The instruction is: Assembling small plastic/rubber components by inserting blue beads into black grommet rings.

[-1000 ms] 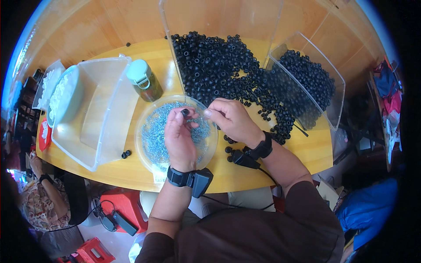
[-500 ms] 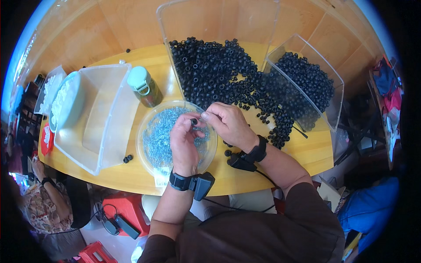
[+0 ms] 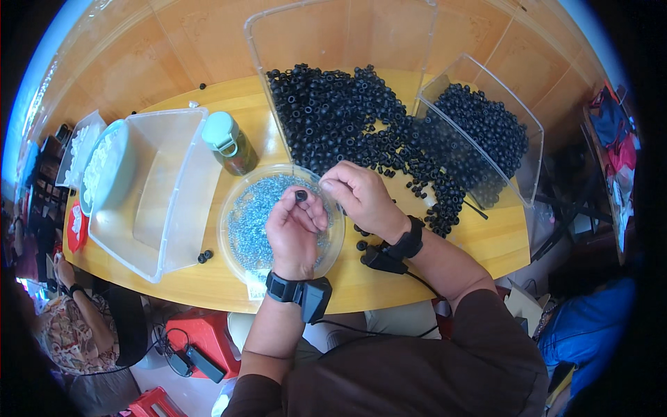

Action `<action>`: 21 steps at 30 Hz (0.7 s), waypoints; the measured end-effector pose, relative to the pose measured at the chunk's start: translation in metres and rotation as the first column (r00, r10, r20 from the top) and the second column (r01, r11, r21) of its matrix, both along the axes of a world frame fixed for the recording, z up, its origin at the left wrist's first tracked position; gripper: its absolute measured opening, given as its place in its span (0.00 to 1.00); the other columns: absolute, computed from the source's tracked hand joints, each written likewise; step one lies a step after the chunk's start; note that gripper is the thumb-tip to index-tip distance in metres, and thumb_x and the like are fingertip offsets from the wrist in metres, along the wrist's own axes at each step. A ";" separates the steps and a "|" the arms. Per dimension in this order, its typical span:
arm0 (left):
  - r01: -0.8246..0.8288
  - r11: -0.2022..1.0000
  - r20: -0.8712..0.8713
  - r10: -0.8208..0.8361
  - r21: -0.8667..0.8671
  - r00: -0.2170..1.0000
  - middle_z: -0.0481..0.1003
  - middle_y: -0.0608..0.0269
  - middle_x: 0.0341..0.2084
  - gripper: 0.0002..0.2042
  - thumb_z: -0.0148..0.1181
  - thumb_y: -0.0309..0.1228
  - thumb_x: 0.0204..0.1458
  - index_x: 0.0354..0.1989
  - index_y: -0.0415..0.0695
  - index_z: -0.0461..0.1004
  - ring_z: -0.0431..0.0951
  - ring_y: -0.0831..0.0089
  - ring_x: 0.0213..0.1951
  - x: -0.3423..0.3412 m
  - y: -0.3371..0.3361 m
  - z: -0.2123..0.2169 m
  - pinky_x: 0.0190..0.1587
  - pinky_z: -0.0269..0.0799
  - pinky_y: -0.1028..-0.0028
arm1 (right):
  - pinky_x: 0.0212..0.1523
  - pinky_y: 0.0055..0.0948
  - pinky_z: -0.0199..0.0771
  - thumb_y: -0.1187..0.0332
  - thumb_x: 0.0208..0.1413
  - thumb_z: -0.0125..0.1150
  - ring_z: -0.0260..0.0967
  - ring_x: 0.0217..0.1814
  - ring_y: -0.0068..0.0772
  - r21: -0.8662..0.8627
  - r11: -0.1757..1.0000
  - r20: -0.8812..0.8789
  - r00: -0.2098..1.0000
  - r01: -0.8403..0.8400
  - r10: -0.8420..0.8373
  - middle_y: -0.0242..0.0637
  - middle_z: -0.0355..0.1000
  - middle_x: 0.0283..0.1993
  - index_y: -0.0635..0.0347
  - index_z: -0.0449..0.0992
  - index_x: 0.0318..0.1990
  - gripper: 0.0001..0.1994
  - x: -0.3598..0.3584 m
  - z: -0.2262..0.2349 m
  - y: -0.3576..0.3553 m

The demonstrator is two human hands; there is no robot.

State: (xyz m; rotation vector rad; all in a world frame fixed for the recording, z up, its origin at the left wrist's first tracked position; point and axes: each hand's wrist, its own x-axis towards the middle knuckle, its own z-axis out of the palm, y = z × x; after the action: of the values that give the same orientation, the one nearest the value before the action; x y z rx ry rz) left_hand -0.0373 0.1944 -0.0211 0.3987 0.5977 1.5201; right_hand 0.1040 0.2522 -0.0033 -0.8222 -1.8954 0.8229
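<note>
My left hand (image 3: 292,240) is palm up over a round clear tub (image 3: 224,240) of small bluish see-through pieces (image 3: 251,215). A small black ring-shaped plastic part (image 3: 301,196) with a hole is held at its fingertips. To the right, my right hand (image 3: 363,199) is closed in a pinch near the tub's right rim. Whatever it pinches, if anything, is too small to make out. A gap separates the two hands. Many like black parts (image 3: 326,125) lie heaped beyond them, spilling from a clear bin (image 3: 255,48) lying on its side.
Another clear bin (image 3: 538,156) of black parts (image 3: 479,118) stands right. A green-lidded bottle (image 3: 233,146) is behind the tub. Left are a large clear bin (image 3: 149,201), a pale green bowl (image 3: 121,167) of white pieces and a red dish (image 3: 76,233). Another person's hand (image 3: 64,272) shows at far left.
My hands have moved apart. The left hand has lowered slightly and opened its palm upward, with the black part still at its fingertips. The right hand has barely moved.
</note>
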 end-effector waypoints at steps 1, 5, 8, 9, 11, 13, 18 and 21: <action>-0.003 1.000 0.000 0.003 0.001 1.000 0.71 0.62 0.21 0.10 0.45 0.35 0.56 0.30 0.42 0.69 0.70 0.71 0.22 0.000 0.001 -0.001 0.26 0.65 0.75 | 0.32 0.33 0.70 0.72 0.55 0.56 0.71 0.31 0.40 0.001 1.000 0.000 1.000 -0.003 0.003 0.42 0.72 0.28 0.64 0.74 0.30 0.05 0.000 0.001 0.001; -0.170 0.984 0.098 0.175 -0.057 0.980 0.70 0.61 0.19 0.13 0.44 0.38 0.60 0.34 0.41 0.70 0.69 0.70 0.20 -0.005 0.001 0.000 0.23 0.64 0.74 | 0.32 0.26 0.69 0.74 0.55 0.57 0.71 0.30 0.29 -0.113 0.994 -0.100 0.995 -0.006 -0.005 0.38 0.73 0.30 0.66 0.76 0.35 0.05 0.005 0.007 0.005; -0.198 0.979 0.027 0.199 -0.041 0.980 0.70 0.61 0.18 0.14 0.44 0.39 0.61 0.37 0.40 0.70 0.68 0.71 0.19 -0.005 -0.001 0.001 0.23 0.63 0.75 | 0.31 0.22 0.68 0.74 0.55 0.58 0.69 0.29 0.22 -0.183 0.982 -0.138 0.990 -0.046 0.021 0.36 0.74 0.31 0.66 0.77 0.37 0.06 0.008 0.012 0.005; -0.196 0.980 0.003 0.196 -0.018 0.981 0.69 0.63 0.17 0.14 0.45 0.39 0.61 0.37 0.40 0.69 0.68 0.73 0.19 -0.004 -0.001 0.001 0.23 0.64 0.77 | 0.31 0.22 0.68 0.74 0.54 0.58 0.70 0.29 0.23 -0.156 0.987 -0.112 0.993 -0.040 0.023 0.36 0.74 0.31 0.65 0.78 0.36 0.05 0.009 0.014 0.003; -0.114 0.993 -0.014 0.114 -0.022 0.993 0.70 0.61 0.18 0.14 0.44 0.39 0.61 0.38 0.40 0.69 0.69 0.71 0.19 -0.004 0.001 -0.002 0.23 0.65 0.76 | 0.31 0.22 0.68 0.75 0.54 0.58 0.70 0.29 0.24 -0.127 0.991 -0.085 0.996 -0.037 0.026 0.36 0.74 0.31 0.65 0.78 0.36 0.05 0.007 0.017 0.002; -0.027 0.999 -0.031 0.026 -0.028 0.999 0.71 0.60 0.18 0.14 0.44 0.39 0.61 0.38 0.39 0.70 0.70 0.69 0.19 -0.002 0.001 -0.002 0.24 0.66 0.74 | 0.33 0.24 0.69 0.76 0.53 0.58 0.71 0.31 0.28 0.035 0.999 -0.083 0.996 -0.033 0.036 0.36 0.74 0.31 0.64 0.78 0.37 0.05 0.007 0.019 0.000; 0.094 0.992 -0.091 -0.087 0.079 0.992 0.72 0.59 0.22 0.14 0.45 0.39 0.60 0.36 0.39 0.69 0.71 0.70 0.21 0.004 0.000 -0.003 0.25 0.68 0.75 | 0.37 0.29 0.71 0.74 0.52 0.58 0.71 0.36 0.37 0.174 0.984 0.010 1.000 -0.029 0.028 0.37 0.73 0.32 0.61 0.78 0.36 0.06 0.008 0.024 -0.003; 0.073 0.995 -0.151 -0.062 0.071 0.987 0.71 0.61 0.22 0.13 0.44 0.38 0.61 0.35 0.40 0.69 0.70 0.72 0.22 0.005 0.000 -0.001 0.25 0.66 0.76 | 0.39 0.32 0.71 0.74 0.51 0.58 0.70 0.37 0.39 0.236 0.971 0.114 0.994 -0.029 0.002 0.37 0.73 0.32 0.60 0.78 0.35 0.05 0.010 0.029 -0.004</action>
State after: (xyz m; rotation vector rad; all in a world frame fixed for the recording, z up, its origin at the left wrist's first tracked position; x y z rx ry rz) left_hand -0.0319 0.1939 -0.0223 0.5899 0.6377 1.4596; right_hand 0.1140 0.2482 0.0252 -0.7182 -2.0550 0.5538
